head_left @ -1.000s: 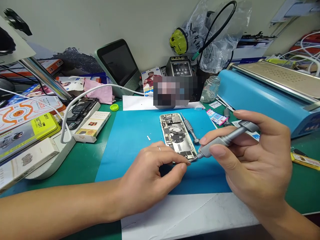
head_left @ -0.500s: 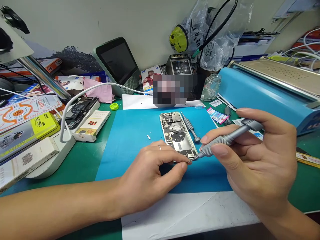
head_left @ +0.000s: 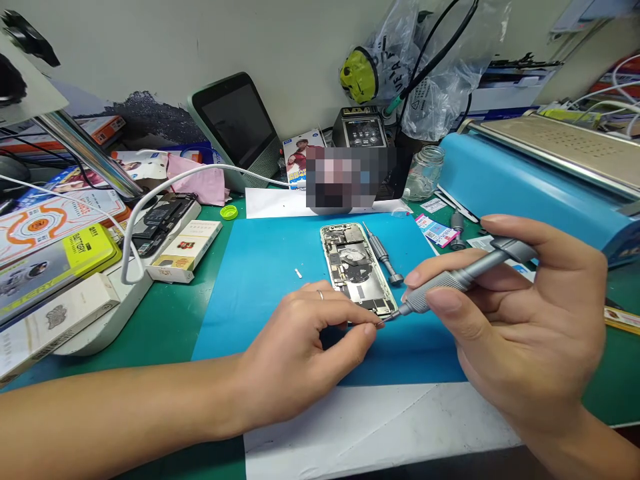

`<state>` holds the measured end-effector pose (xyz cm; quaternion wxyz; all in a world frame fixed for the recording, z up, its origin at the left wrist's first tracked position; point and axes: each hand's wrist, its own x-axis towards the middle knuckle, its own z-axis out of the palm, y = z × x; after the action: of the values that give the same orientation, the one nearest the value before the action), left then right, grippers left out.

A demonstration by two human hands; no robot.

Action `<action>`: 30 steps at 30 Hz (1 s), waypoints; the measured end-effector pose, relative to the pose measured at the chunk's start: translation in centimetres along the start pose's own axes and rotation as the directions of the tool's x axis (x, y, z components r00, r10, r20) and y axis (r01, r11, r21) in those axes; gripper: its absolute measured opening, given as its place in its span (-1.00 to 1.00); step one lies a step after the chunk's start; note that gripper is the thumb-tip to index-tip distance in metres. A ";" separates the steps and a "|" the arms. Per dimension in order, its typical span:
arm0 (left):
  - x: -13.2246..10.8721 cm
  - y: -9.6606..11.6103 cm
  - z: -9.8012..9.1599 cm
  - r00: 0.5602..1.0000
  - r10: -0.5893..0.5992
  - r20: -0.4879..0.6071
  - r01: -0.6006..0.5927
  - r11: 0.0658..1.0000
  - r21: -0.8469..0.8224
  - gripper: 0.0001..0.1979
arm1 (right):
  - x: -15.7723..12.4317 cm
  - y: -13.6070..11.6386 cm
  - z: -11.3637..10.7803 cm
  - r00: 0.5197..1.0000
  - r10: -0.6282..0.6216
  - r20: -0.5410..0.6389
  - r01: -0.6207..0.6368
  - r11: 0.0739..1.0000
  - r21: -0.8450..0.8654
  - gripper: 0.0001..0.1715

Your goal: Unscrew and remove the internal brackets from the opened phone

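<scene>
An opened smartphone [head_left: 356,263] lies on a blue mat [head_left: 260,267], its inner parts showing. My right hand [head_left: 530,320] grips a grey precision screwdriver [head_left: 440,287], held at a slant with the tip pointing down and left. That tip reaches the near end of the phone, at the fingertips of my left hand [head_left: 315,340]. The left thumb and forefinger are brought together there; anything pinched between them is too small to make out. A second screwdriver [head_left: 384,257] rests along the phone's right side.
Boxes [head_left: 185,250] and another opened phone [head_left: 160,223] crowd the left, with a white cable [head_left: 200,170] arching over. A tablet-like screen [head_left: 235,120] stands behind. To the right are a glass jar [head_left: 424,173] and a large blue machine [head_left: 540,193].
My right hand and its screwdriver have shifted slightly to the right, the tip staying by the left fingertips. My left hand stays in nearly the same place.
</scene>
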<state>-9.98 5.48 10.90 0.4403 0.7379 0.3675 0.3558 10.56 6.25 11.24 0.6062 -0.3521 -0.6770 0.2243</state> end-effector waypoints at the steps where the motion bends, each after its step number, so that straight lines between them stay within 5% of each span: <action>1: 0.0 0.0 0.0 1.000 -0.002 0.002 0.002 1.000 0.002 -0.82 | 0.0 0.0 0.0 1.000 -0.001 0.004 0.001 1.000 0.003 -0.28; 30: 0.0 0.0 0.1 0.999 -0.053 -0.005 0.053 0.999 0.013 -0.84 | -0.2 -0.1 -0.1 1.000 0.015 -0.018 -0.014 0.998 0.054 -0.33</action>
<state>-9.91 5.46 10.92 0.4440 0.7300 0.3901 0.3433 10.60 6.02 11.14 0.6200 -0.3424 -0.6626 0.2437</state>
